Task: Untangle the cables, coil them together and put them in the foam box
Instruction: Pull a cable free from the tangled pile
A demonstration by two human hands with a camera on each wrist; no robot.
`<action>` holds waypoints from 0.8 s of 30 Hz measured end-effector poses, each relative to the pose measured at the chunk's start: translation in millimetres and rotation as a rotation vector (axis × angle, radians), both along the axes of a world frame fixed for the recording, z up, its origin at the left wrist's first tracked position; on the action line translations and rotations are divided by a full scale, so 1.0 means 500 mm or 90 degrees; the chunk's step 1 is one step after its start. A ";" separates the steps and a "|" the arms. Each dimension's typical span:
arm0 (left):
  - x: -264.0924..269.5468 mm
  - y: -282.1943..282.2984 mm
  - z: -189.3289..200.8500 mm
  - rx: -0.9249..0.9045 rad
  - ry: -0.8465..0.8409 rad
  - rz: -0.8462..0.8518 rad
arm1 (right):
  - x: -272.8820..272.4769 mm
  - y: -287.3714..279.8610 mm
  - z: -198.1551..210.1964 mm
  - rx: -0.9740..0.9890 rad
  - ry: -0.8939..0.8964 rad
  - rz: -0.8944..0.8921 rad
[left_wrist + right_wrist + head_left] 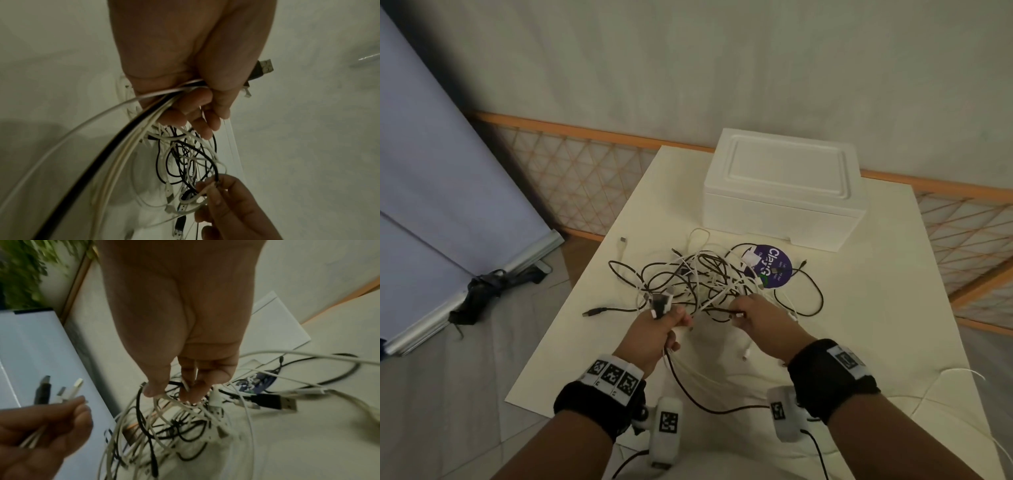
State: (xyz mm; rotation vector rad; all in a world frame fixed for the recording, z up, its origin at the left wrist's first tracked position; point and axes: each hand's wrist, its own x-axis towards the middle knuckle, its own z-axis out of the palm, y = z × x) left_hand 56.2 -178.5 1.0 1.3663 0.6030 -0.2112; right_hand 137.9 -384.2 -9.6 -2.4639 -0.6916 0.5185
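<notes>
A tangle of black and white USB cables (709, 284) lies on the cream surface (859, 308) in the middle of the scene, partly covering a round purple sticker (774, 265) just to its right. The left hand (654, 332) is closed in a fist around a bundle of cable ends; several plugs (661, 303), one black and the others white, stick out above the thumb, while the gathered strands (131, 133) leave the bottom of the fist and curve down toward the near edge. The right hand (760, 322), just right of the left, pinches a thin strand (179, 402) of the tangle between thumb and fingertips, with loops lifted off the surface around it; which cable it belongs to cannot be made out. A loose black USB plug (592, 312) lies on the surface left of the left hand, and a white plug (622, 240) lies at the far left of the pile. The white foam box (784, 188) stands on the far side of the surface behind the tangle, well apart from both hands, its lid on. Both wrists wear black bands with printed marker tags (613, 375).
</notes>
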 end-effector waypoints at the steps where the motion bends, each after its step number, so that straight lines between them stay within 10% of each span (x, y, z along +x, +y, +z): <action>1: 0.004 -0.004 -0.001 0.004 -0.008 -0.009 | -0.002 0.001 0.013 0.005 0.001 0.004; 10: 0.022 -0.009 -0.031 0.007 0.019 0.035 | 0.086 -0.067 -0.012 -0.019 -0.089 -0.295; 18: 0.044 -0.004 -0.021 -0.099 -0.014 -0.012 | 0.176 -0.007 -0.097 -0.184 0.036 -0.205; 24: 0.081 0.024 0.006 0.059 -0.074 -0.010 | 0.183 0.012 -0.081 -0.178 -0.038 -0.247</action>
